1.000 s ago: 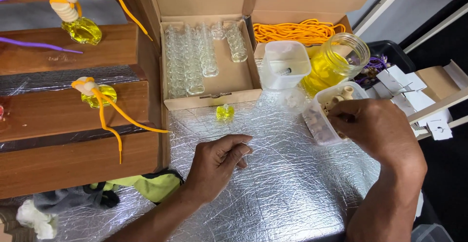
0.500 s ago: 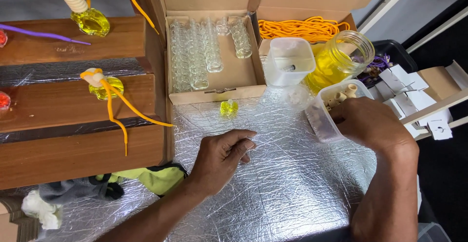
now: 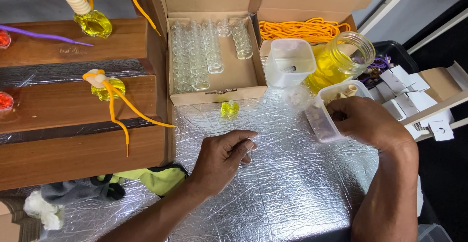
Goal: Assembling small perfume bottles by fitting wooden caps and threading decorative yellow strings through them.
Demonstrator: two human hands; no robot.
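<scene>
A person's right hand (image 3: 363,122) reached into a clear plastic tub (image 3: 325,120) of pale stoppers, fingers curled out of sight, grip impossible to tell. The left hand (image 3: 222,159) rested loosely closed and empty on the foil-covered counter (image 3: 292,183), just below a small yellow-filled bottle (image 3: 229,108). Picking a stopper appeared the step in hand; capping that bottle would demand a fine, steady pinch.

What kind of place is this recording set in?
Probably a small craft bench for filling little bottles: a box of empty glass bottles, a jar of yellow liquid, and filled, corded bottles on wooden steps.
</scene>
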